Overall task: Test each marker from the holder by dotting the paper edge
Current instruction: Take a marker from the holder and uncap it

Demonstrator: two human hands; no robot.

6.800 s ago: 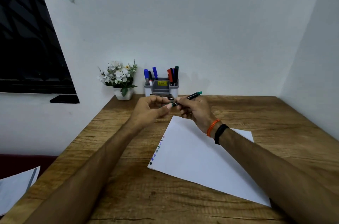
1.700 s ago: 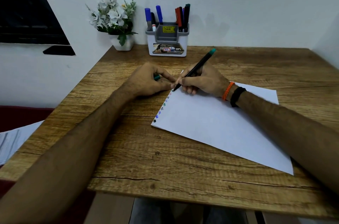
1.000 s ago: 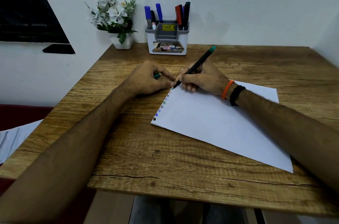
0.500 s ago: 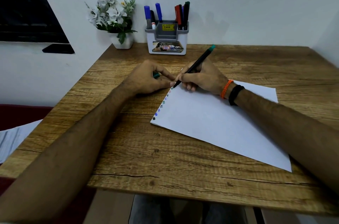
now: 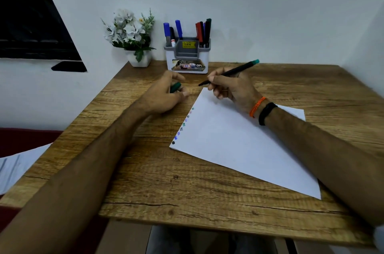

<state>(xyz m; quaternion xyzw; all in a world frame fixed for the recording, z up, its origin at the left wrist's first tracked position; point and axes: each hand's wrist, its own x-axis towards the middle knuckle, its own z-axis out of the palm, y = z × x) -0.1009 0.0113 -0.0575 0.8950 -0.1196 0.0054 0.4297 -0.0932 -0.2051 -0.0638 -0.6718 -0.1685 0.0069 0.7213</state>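
Two hands worked near the wooden counter's [image 5: 187,191] far edge: the right hand [image 5: 232,89] pinched a slim, light, stiff black green-ended marker [image 5: 230,72] low on its barrel above the white paper sheet [image 5: 239,145], while the left hand [image 5: 166,95] clasped its small green cap [image 5: 175,87], probably slippery.

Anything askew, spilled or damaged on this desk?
Nothing spilled or damaged. The paper lies at a slant to the table edge. The right hand holds the uncapped marker; the left hand holds its cap.
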